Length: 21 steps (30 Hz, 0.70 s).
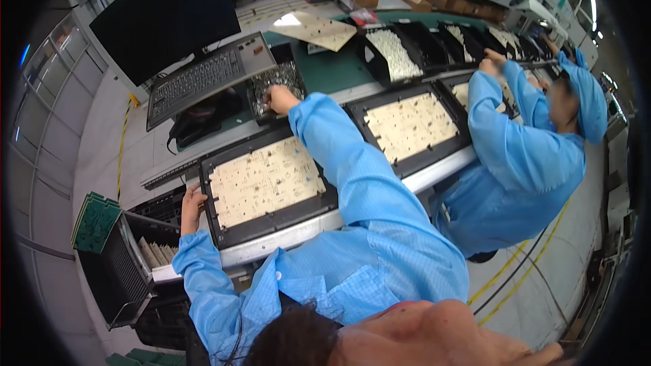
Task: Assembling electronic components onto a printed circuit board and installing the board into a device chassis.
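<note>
A cream circuit board [264, 183] dotted with small components lies in a black tray [271, 219] right in front of me. At that tray's left edge my left hand [192, 207] has its fingers curled against the rim. My right hand [279, 99] reaches forward over the board into a black bin [293, 71] filled with small dark, shiny parts. Its fingers are pinched together among these parts, and what they hold is too small to make out. To the right, a second cream board [412, 125] sits in its own black tray [359, 120].
A monitor [166, 20] and keyboard [196, 80] stand far left. Bins of white parts [393, 54] line the back of the bench. On my right a co-worker in blue [522, 156] works over another board. Black racks [112, 278] holding boards stand at lower left.
</note>
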### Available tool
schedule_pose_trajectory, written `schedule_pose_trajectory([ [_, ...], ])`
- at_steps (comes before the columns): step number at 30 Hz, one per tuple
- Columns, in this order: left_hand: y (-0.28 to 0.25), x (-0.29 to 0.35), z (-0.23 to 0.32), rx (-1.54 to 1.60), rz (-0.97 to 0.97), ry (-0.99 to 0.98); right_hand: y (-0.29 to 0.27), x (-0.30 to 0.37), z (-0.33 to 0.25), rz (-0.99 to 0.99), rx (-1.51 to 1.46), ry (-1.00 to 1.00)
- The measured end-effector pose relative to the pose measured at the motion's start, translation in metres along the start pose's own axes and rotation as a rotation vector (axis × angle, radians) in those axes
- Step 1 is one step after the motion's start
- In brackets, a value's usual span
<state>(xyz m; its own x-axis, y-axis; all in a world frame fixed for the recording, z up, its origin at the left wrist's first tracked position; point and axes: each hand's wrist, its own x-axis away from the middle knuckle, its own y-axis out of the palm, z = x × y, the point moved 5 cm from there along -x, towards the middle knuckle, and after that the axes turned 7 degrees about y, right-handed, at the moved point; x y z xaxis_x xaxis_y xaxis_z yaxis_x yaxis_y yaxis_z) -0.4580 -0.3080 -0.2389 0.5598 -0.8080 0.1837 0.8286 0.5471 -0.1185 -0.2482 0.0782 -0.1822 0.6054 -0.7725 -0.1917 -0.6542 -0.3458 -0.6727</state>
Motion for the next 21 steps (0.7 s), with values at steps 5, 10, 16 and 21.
schedule_pose_trajectory([
  [5, 0.009, 0.006, 0.011, -0.025, -0.025, -0.023, -0.002, -0.006, 0.006, 0.077, 0.077, -0.048],
  [10, 0.009, 0.013, 0.011, -0.022, -0.016, 0.014, -0.019, 0.007, -0.012, 0.169, 0.241, -0.109],
  [16, 0.016, 0.005, 0.014, 0.005, -0.077, 0.009, -0.032, 0.011, -0.002, 0.194, 0.144, 0.013],
  [21, 0.005, 0.002, 0.01, -0.066, -0.05, 0.03, -0.026, 0.01, -0.005, 0.194, -0.038, 0.017],
])
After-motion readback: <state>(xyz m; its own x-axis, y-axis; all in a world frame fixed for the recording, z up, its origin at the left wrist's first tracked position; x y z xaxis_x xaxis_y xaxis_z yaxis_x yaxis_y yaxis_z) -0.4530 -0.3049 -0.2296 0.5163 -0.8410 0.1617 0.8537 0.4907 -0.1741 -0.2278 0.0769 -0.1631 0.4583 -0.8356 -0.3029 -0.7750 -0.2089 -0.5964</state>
